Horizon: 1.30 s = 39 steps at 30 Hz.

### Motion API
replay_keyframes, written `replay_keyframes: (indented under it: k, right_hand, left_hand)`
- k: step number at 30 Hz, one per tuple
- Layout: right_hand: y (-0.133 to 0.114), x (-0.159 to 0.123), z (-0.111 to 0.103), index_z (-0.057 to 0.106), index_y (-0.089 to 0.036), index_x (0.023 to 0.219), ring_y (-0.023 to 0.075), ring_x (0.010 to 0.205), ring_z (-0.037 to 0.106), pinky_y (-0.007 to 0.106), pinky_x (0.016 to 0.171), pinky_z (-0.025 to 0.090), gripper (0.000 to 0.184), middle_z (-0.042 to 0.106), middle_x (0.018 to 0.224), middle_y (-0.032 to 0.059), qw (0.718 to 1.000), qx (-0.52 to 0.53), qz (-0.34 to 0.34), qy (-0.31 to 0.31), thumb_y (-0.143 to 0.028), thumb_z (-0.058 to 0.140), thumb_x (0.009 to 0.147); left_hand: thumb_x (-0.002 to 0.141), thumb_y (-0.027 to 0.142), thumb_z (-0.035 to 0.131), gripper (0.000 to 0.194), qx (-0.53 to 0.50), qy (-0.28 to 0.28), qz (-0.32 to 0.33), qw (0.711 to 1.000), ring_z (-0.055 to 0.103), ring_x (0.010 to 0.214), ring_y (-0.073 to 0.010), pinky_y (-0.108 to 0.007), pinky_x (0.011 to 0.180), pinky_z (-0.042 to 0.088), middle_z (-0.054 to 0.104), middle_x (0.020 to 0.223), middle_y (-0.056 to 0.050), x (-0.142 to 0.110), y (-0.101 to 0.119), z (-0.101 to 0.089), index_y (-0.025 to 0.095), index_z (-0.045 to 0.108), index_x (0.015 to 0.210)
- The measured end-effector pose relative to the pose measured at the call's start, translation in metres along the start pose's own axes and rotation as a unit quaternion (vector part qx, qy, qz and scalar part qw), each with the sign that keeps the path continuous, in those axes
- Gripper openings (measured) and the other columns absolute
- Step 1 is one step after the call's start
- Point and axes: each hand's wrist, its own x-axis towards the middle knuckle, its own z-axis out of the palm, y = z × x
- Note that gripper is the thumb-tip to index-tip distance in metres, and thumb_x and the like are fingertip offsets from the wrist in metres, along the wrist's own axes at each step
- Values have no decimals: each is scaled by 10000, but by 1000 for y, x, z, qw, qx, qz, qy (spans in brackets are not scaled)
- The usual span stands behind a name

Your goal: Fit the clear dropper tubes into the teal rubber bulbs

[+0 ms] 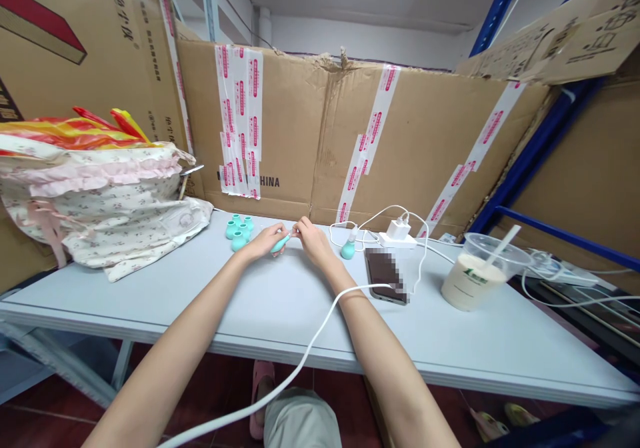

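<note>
The person's left hand [270,240] has its grip closed around a teal squeeze bulb [281,243], held slanted over the counter [270,301]. The right hand [309,236] meets it at the bulb's narrow end, its grip drawn narrow; whether it pinches a small part there is too fine to tell. Open-necked teal bulbs [239,241] stand clustered just left, and a clear-tipped bulb [348,248] stands to the right, near a smartphone [384,271].
</note>
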Motion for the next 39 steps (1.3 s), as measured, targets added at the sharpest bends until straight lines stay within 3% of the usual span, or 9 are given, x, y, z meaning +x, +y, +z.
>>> replay_keyframes:
  k: [4,10,16,19,22,27,30,34,39]
  right_hand:
    - [2,0,1,474,-194,874,113,701,486,215,646,352,144,472,881,15,993,114,14,-2,-261,350,900]
    - [3,6,16,442,-193,770,101,642,443,213,623,359,112,440,754,-13,953,280,82,82,-270,400,840]
    - [0,18,17,400,-209,767,62,400,303,170,397,244,220,339,497,-89,774,582,216,123,-422,448,790]
    - [8,21,5,406,-206,754,52,429,353,153,399,266,268,364,521,-83,730,604,244,207,-457,502,749]
    - [16,19,-1,444,-204,780,72,531,474,157,423,317,264,455,612,-53,764,545,259,227,-442,542,720]
    - [-3,9,5,535,-193,751,102,641,554,212,582,395,164,591,761,-18,920,330,171,120,-356,536,767]
    - [-25,5,9,593,-212,820,105,675,557,226,665,372,94,639,800,-24,979,182,83,34,-290,547,793]
    - [-43,6,16,623,-229,905,124,798,556,224,653,329,120,653,875,-1,996,51,-5,-70,-246,544,816]
    - [-47,21,30,652,-220,808,157,829,498,254,672,291,89,639,825,21,990,-56,-26,-127,-269,579,794]
  left_hand:
    - [790,508,415,325,32,1,-6,999,459,378,-117,-239,442,360,553,488,23,-1,0,0,186,411,748]
    - [785,499,429,318,-7,8,-11,1000,473,380,-109,-224,427,360,550,506,21,0,8,0,187,392,742]
    - [789,466,442,288,-25,26,5,999,485,402,-97,-206,418,376,536,535,35,-4,17,0,185,396,747]
    - [778,470,469,294,-29,56,16,998,484,417,-97,-203,423,379,533,532,35,-2,13,-4,185,405,748]
    - [784,474,458,289,-85,129,71,985,520,481,-104,-218,484,414,557,593,25,3,11,-12,191,406,800]
    - [763,463,502,328,-148,311,140,928,568,591,-110,-266,630,452,570,736,21,9,8,-32,214,356,916]
    - [765,478,496,335,-129,397,147,897,573,626,-117,-287,672,452,567,784,7,10,1,-41,215,348,911]
    - [768,471,501,326,-88,445,139,881,577,673,-130,-289,679,450,577,785,-2,11,-11,-47,213,370,916]
    - [775,427,497,281,-69,450,134,880,566,649,-124,-271,650,453,585,750,4,13,-17,-51,209,392,919]
